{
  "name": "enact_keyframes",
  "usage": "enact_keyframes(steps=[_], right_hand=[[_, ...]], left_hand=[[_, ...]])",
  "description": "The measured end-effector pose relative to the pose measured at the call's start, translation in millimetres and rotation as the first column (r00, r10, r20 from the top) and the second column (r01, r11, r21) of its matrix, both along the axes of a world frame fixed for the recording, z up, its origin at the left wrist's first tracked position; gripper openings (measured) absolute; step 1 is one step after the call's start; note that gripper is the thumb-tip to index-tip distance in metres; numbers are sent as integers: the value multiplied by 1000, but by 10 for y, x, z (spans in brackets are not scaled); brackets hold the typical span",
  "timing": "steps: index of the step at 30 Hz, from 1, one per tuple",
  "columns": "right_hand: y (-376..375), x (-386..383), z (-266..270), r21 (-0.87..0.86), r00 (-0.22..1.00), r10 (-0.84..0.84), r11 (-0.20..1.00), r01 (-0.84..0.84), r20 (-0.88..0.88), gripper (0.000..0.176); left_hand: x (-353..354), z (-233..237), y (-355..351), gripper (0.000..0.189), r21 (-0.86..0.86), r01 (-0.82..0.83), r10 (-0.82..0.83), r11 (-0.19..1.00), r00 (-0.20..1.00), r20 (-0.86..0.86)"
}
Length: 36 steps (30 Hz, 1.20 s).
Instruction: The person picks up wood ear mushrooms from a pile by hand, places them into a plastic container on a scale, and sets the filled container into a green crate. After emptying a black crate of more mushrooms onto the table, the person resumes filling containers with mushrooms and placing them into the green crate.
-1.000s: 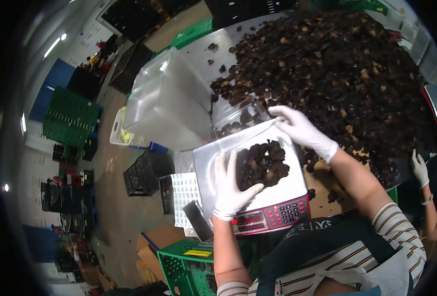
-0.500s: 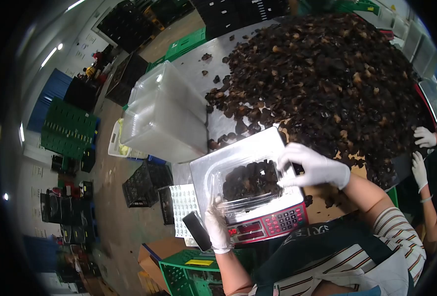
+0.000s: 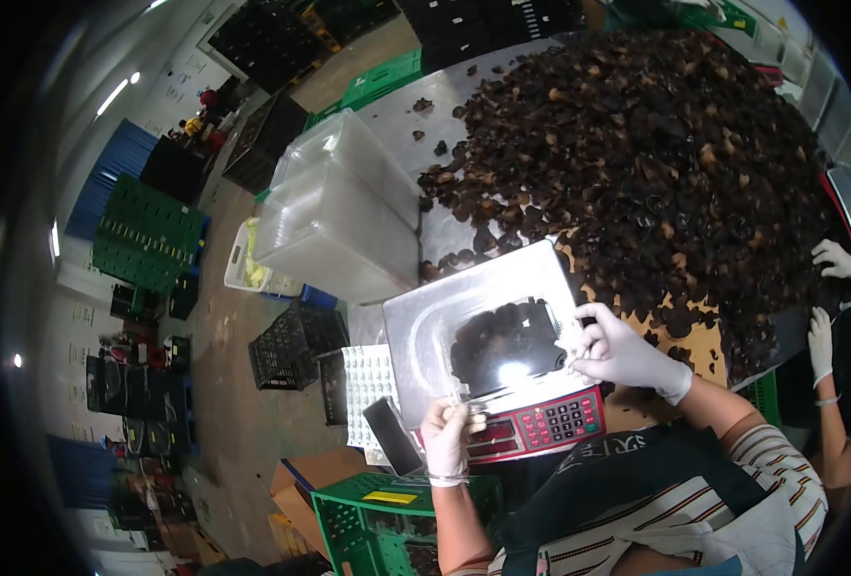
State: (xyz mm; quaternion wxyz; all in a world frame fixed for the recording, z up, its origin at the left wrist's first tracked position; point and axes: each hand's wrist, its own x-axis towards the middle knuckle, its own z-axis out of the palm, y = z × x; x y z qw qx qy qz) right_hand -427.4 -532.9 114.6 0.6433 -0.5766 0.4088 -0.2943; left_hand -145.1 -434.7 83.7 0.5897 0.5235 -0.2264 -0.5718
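A clear plastic box (image 3: 505, 348) filled with dark, wood-ear-like fungus pieces sits on the steel pan of a red-fronted digital scale (image 3: 552, 423). Light glares off its flat top, where the lid lies over the contents. My gloved left hand (image 3: 446, 442) pinches the box's near left corner, just over the scale's display. At the right edge of the box, my gloved right hand (image 3: 622, 355) has its fingers closed on the rim. A dark phone-like slab (image 3: 393, 437) rests beside my left wrist, against a sheet of labels (image 3: 369, 389).
A large heap of dark fungus (image 3: 646, 163) covers the table behind the scale. Tall stacks of clear containers (image 3: 344, 216) stand at left. A green crate (image 3: 348, 509) is below my left arm. Another person's gloved hands (image 3: 822, 336) are at the right edge.
The lid now lies flat over the fungus in the box. My right hand has come down to the box's right edge, and my left fingers have moved onto its near left corner.
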Motion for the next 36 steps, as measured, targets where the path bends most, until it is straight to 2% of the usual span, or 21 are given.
enact_keyframes(steps=[2,6,9,12,15,18,19,20,21,22,23,24,26,28,33,34,35,36], right_hand=[[9,-54,57,244,999,-20,970,9,42,52],[49,-119,92,255,998,2,967,-19,66,41],[91,-116,41,119,997,27,992,-36,75,38],[113,-139,23,79,998,53,995,-56,43,38],[99,-216,2,-46,998,57,997,-56,24,36],[66,-368,-130,-287,994,104,952,-111,-38,32],[48,-397,-117,-348,990,125,927,-139,-63,30],[56,-408,-70,-378,990,126,915,-139,-60,27],[50,-415,-29,-431,988,118,890,-149,-98,23],[29,-417,-7,-484,985,109,860,-162,-135,20],[-29,-390,-85,-618,991,105,775,-133,-81,19],[-85,-360,-163,-736,994,108,671,-91,-24,18],[-94,-321,-144,-814,995,59,572,-101,-82,20],[-101,-274,-138,-881,995,35,462,-103,-98,22],[-60,-187,-191,-898,995,59,428,-99,-81,17],[-43,-174,-177,-884,994,64,453,-112,-93,17],[-24,-159,-143,-870,992,75,477,-125,-102,18],[-19,-115,-146,-856,990,96,498,-137,-103,18]], left_hand=[[-42,-1,46,6,9,39,-39,999,998,-40],[-149,-7,107,9,-16,75,-76,997,992,-103],[-174,-31,159,10,-64,92,-98,994,991,-91],[-164,-117,193,14,-172,123,-142,977,985,-100],[-263,26,258,21,-72,149,-142,986,986,86],[-295,259,336,42,-85,294,-293,952,956,22],[-316,236,389,52,-28,283,-279,959,956,91],[-359,225,432,53,-4,298,-282,955,907,314],[-401,231,417,54,22,309,-274,951,807,523],[-450,259,380,56,48,315,-256,948,661,705],[-519,322,344,60,-84,303,-49,949,405,913],[-433,71,369,56,-144,334,12,931,367,930],[-441,79,266,49,-325,484,339,812,62,939],[-465,-15,304,44,-378,455,398,806,56,916],[-425,-103,451,41,-465,414,497,782,36,867],[-416,-102,493,41,-476,406,513,780,22,858],[-391,-103,530,41,-490,403,525,773,27,851],[-386,-76,584,45,-496,382,499,780,99,861]])
